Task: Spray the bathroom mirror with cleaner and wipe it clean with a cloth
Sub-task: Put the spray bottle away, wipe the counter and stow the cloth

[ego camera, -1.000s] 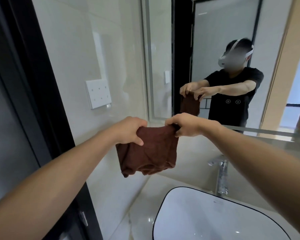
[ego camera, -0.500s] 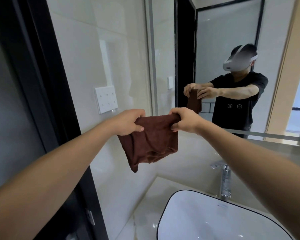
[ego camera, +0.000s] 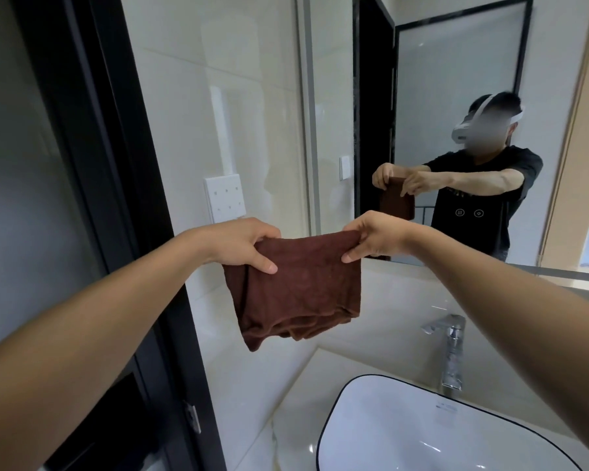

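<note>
A dark brown cloth (ego camera: pixel 296 290) hangs folded in the air in front of me, stretched between both hands. My left hand (ego camera: pixel 242 243) grips its top left corner, and my right hand (ego camera: pixel 374 237) pinches its top right corner. The bathroom mirror (ego camera: pixel 439 79) fills the upper right, behind and above the hands, apart from the cloth. It reflects a person holding the same cloth. No spray bottle is in view.
A white basin (ego camera: pixel 439 433) with a dark rim sits low right, with a chrome tap (ego camera: pixel 451 348) behind it. A white wall switch plate (ego camera: pixel 224 198) is on the tiled wall at left. A black door frame (ego camera: pixel 116 164) stands far left.
Both hands have drawn a little further apart, pulling the cloth's top edge flatter and wider. The view has shifted slightly so the mirror sits further right.
</note>
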Demonstrator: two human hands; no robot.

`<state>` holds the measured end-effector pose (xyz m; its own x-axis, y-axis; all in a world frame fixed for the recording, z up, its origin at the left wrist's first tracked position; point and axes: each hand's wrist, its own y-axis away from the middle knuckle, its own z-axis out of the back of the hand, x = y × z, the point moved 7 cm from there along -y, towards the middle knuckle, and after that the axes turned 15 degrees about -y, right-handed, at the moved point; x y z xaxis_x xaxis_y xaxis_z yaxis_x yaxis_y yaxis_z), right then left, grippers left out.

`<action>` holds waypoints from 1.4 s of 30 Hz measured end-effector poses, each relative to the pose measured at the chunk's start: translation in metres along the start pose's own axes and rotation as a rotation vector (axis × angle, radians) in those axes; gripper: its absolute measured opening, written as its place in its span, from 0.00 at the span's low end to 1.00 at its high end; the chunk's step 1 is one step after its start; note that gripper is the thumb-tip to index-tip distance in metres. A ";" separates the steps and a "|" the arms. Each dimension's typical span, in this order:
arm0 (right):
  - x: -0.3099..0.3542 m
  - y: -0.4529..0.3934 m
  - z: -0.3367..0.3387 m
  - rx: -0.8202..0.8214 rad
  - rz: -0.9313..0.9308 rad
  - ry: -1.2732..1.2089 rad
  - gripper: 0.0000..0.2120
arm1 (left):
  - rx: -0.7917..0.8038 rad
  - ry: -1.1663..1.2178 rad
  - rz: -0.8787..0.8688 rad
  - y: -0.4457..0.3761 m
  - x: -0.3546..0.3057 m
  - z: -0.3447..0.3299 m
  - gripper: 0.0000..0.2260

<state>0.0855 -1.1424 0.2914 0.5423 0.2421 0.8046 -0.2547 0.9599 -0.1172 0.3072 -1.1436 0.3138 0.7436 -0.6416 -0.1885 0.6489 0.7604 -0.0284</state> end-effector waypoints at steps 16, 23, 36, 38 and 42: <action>0.009 -0.021 -0.064 -0.187 -0.335 -0.968 0.14 | -0.190 0.417 0.180 0.004 -0.056 -0.006 0.09; 0.010 -0.015 -0.093 0.084 -0.442 -1.093 0.19 | -0.151 0.545 0.276 0.010 -0.050 -0.033 0.06; 0.065 0.019 -0.110 0.317 -0.021 -0.576 0.09 | -0.001 0.288 0.172 0.077 -0.011 -0.023 0.36; 0.071 0.033 -0.118 0.370 0.000 -0.525 0.08 | -0.024 0.245 0.181 0.093 -0.016 -0.024 0.24; 0.069 0.065 -0.143 0.403 0.015 -0.319 0.13 | -0.124 0.218 0.219 0.125 -0.024 -0.028 0.09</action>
<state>0.2206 -1.0432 0.2564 0.2810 0.1395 0.9495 -0.5830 0.8107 0.0535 0.3661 -1.0304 0.2873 0.8024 -0.4354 -0.4081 0.4434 0.8927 -0.0806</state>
